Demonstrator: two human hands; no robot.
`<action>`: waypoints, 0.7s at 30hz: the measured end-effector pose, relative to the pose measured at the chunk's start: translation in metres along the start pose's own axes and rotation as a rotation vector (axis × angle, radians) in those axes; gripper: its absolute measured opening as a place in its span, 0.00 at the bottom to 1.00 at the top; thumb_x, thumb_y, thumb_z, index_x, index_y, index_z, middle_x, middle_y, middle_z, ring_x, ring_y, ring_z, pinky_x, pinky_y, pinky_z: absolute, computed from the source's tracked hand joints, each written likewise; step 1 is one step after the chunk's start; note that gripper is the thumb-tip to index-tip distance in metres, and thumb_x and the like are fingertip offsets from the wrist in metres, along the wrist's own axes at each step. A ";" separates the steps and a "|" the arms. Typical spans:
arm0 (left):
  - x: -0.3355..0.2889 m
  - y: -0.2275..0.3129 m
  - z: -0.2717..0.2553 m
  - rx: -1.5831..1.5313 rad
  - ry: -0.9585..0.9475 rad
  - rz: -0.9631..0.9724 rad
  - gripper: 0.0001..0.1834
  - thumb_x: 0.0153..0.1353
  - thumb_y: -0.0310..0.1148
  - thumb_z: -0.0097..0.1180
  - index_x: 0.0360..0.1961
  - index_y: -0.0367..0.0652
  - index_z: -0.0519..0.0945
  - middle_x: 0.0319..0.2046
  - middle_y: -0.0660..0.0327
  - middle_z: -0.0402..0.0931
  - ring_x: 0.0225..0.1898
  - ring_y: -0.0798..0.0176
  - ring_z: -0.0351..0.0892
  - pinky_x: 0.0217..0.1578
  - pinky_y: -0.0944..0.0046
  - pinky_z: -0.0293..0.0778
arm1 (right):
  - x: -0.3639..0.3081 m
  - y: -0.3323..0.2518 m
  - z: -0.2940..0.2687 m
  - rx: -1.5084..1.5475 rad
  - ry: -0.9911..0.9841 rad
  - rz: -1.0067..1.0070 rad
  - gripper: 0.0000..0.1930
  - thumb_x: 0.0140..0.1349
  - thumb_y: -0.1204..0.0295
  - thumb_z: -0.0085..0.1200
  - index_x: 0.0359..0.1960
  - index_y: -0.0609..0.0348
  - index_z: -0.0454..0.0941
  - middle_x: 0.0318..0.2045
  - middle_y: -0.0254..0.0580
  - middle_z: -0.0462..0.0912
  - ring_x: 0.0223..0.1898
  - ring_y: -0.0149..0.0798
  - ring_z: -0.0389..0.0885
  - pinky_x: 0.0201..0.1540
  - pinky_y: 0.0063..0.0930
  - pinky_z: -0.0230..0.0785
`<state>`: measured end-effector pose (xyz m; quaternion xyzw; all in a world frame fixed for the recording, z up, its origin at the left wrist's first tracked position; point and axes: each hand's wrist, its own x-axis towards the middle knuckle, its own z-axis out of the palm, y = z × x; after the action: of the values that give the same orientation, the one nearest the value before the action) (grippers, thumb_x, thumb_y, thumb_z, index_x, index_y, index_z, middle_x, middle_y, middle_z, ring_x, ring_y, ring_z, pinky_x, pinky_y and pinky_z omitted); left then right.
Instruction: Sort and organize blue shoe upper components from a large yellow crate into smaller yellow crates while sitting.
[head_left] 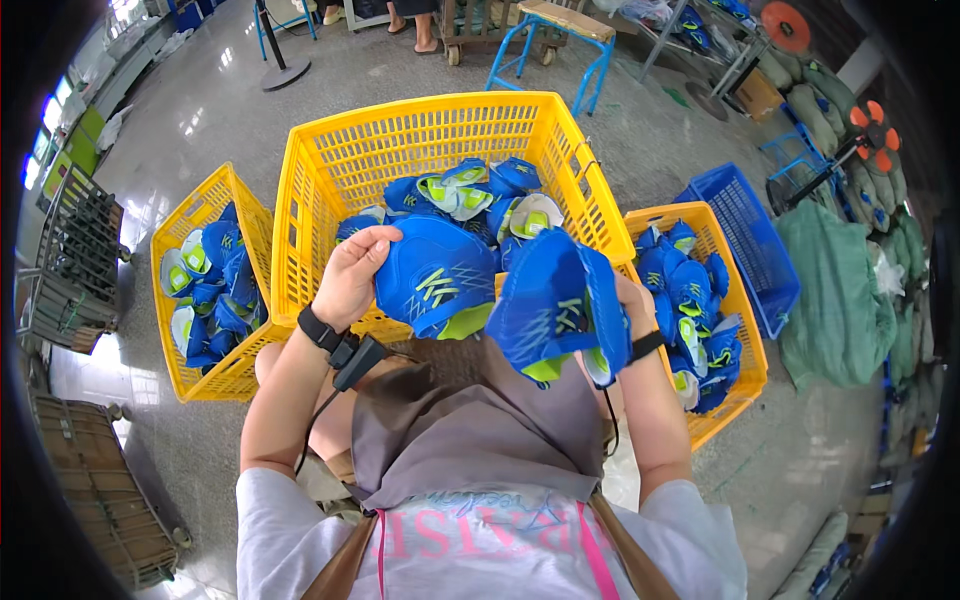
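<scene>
Head view, centre of the frame: left hand [350,277] closed around the upper edge of a blue fabric shoe upper with lime-green stripes and lining [436,277], held up flat just in front of the near rim of the large yellow perforated plastic crate [325,175]. Right hand [627,312] mostly hidden, only the wrist and a black band showing; apparently clamped on a second blue and lime shoe upper, folded over [560,305], though finger position cannot be told. Both pieces held side by side, nearly touching, above the lap and a grey apron [470,420].

Behind them, in the upper middle: large crate about a third full of the same blue, lime and white uppers, much bare wall showing above the heap. At left of the frame: smaller yellow crate [190,370] on the floor, partly filled with like pieces. At right: another yellow crate [745,375], heaped nearly to the rim. Further right: empty-looking blue plastic basket [755,245].

By the look of it, well into the work yet far from finished: plenty of uppers lying in the middle crate, two in hand.
</scene>
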<state>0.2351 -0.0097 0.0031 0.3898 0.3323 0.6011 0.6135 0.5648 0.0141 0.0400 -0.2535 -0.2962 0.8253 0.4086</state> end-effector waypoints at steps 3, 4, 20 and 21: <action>0.004 -0.003 0.022 0.051 -0.125 -0.079 0.10 0.64 0.30 0.43 0.43 0.38 0.73 0.37 0.66 0.73 0.38 0.75 0.70 0.42 0.75 0.68 | 0.023 0.017 -0.002 0.097 -0.063 0.128 0.35 0.48 0.66 0.57 0.58 0.63 0.57 0.50 0.46 0.71 0.47 0.37 0.74 0.48 0.27 0.70; 0.008 -0.009 0.031 0.073 -0.166 -0.081 0.10 0.65 0.29 0.42 0.43 0.38 0.73 0.37 0.67 0.73 0.38 0.75 0.70 0.42 0.75 0.68 | 0.034 0.024 -0.008 0.215 -0.211 0.160 0.28 0.52 0.72 0.55 0.56 0.61 0.61 0.48 0.45 0.73 0.46 0.36 0.75 0.48 0.28 0.70; 0.031 -0.047 0.089 0.249 0.100 -0.030 0.30 0.47 0.30 0.65 0.51 0.35 0.66 0.43 0.57 0.73 0.42 0.64 0.74 0.46 0.66 0.70 | 0.066 0.044 -0.021 -0.197 0.373 -0.428 0.14 0.58 0.64 0.52 0.39 0.61 0.68 0.36 0.36 0.73 0.37 0.29 0.71 0.43 0.23 0.65; 0.035 -0.046 0.084 0.069 0.088 -0.095 0.26 0.49 0.30 0.64 0.49 0.35 0.69 0.41 0.57 0.75 0.40 0.66 0.75 0.45 0.67 0.70 | 0.071 0.040 -0.035 -0.034 0.408 -0.524 0.12 0.59 0.65 0.49 0.38 0.60 0.68 0.33 0.36 0.73 0.36 0.32 0.72 0.41 0.28 0.67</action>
<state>0.3331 0.0196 0.0047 0.3676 0.3975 0.5762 0.6123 0.5284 0.0629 -0.0249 -0.3356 -0.2770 0.6192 0.6536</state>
